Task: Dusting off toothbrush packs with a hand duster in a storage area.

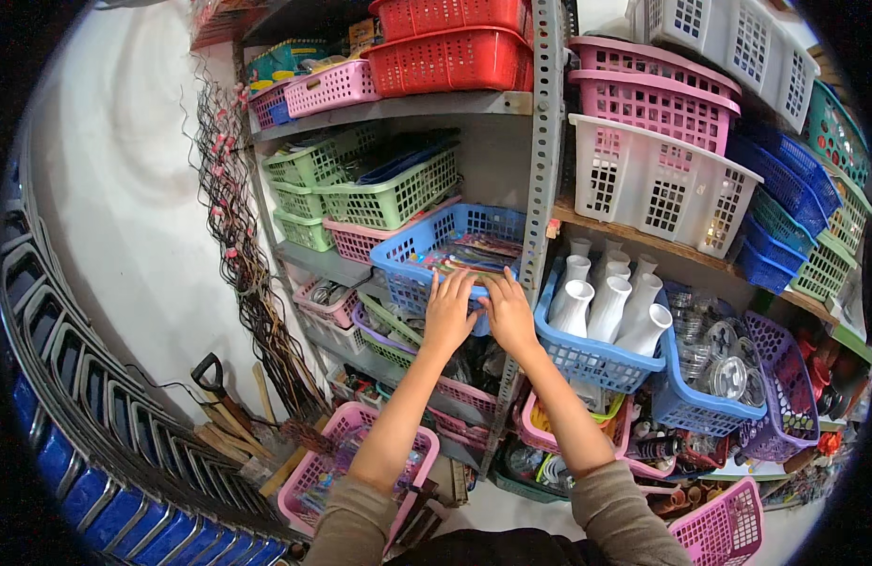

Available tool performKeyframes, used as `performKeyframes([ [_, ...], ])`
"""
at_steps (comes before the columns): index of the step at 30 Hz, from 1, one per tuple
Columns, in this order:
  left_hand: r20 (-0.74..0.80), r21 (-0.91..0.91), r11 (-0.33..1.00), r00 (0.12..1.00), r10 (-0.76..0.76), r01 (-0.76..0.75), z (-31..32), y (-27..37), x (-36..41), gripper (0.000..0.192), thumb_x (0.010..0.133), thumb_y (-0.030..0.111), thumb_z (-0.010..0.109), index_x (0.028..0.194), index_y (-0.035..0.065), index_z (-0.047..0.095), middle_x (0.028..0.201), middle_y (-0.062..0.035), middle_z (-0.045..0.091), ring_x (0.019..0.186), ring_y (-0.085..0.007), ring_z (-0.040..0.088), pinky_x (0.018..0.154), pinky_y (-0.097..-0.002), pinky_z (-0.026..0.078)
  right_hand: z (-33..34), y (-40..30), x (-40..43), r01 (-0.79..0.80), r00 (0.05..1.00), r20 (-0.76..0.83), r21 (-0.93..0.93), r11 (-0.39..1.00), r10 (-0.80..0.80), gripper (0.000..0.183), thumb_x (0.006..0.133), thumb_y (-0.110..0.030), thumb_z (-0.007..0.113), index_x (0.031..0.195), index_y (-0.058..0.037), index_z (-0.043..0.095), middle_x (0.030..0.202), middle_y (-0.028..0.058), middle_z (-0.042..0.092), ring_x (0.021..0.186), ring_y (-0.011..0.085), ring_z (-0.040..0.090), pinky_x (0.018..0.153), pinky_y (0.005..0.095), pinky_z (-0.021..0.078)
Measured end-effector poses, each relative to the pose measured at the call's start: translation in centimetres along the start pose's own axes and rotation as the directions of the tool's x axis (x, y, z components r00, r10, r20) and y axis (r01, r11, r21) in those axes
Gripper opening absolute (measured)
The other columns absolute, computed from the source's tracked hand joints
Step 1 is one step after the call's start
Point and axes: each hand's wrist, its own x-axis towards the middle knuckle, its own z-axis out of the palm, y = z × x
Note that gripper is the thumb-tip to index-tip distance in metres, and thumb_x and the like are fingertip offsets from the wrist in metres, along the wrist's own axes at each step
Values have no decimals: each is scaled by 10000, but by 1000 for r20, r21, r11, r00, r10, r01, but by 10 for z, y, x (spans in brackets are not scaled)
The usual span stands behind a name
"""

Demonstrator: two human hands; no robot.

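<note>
A blue plastic basket (400,247) juts out from a metal shelf in front of me, with colourful plastic-wrapped items (471,253) lying in it. My left hand (448,308) is at its front rim, fingers hooked over the edge and thumb on the outer side. Beside it, my right hand (507,311) grips the same rim nearer the perforated metal post (547,127). The fingertips reach just inside, close to the wrapped items. Both hands hide much of the basket's front wall.
Right of the post, white vases (572,308) stand in another blue basket (599,361). Green baskets (386,198) sit left on the shelf; red baskets (446,64) are above. A pink basket (291,488) is on the floor. Stacked blue chairs (117,509) line the left.
</note>
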Motion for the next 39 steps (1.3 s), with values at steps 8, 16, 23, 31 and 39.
performKeyframes([
  [8, 55, -61, 996, 997, -56, 60, -19, 24, -45, 776, 717, 86, 640, 1385, 15, 252, 1428, -168, 296, 1329, -341, 270, 1093, -483, 223, -8, -36, -45, -136, 990, 63, 166, 977, 127, 587, 834, -111, 583, 1369, -75, 344, 1465, 175, 210, 1338, 406, 223, 1065, 431, 278],
  [16, 210, -134, 959, 953, -219, 250, -32, 40, -189, 661, 735, 188, 677, 1305, 44, 375, 1243, -160, 477, 1166, -318, 452, 968, -400, 370, 30, -62, -155, -422, 879, 441, 542, 726, 182, 464, 831, -35, 540, 1283, -33, 432, 1260, 200, 489, 1213, 366, 434, 1007, 389, 352],
  [23, 300, -106, 833, 816, -494, 543, -35, 26, -309, 563, 757, 179, 667, 1238, 32, 415, 1177, -169, 502, 1101, -341, 485, 920, -403, 405, 114, -106, -232, -560, 653, 757, 506, 656, -27, 372, 799, -40, 584, 1164, 2, 522, 1064, 226, 584, 986, 363, 576, 846, 385, 451],
  [31, 300, -63, 654, 640, -708, 754, -52, 35, -377, 467, 668, 105, 683, 1089, 53, 487, 990, -152, 517, 970, -345, 516, 839, -430, 424, 176, -162, -315, -612, 485, 852, 490, 620, -195, 665, 799, -84, 606, 1365, 4, 268, 1135, 253, 539, 1068, 378, 527, 931, 426, 396],
  [39, 275, 8, 498, 477, -835, 867, -53, 32, -411, 261, 724, 73, 629, 973, 54, 552, 934, -113, 555, 916, -308, 558, 795, -393, 452, 170, -169, -296, -540, 357, 932, 150, 828, 64, 563, 765, -98, 585, 1288, -21, 390, 957, 280, 596, 925, 416, 580, 819, 463, 452],
])
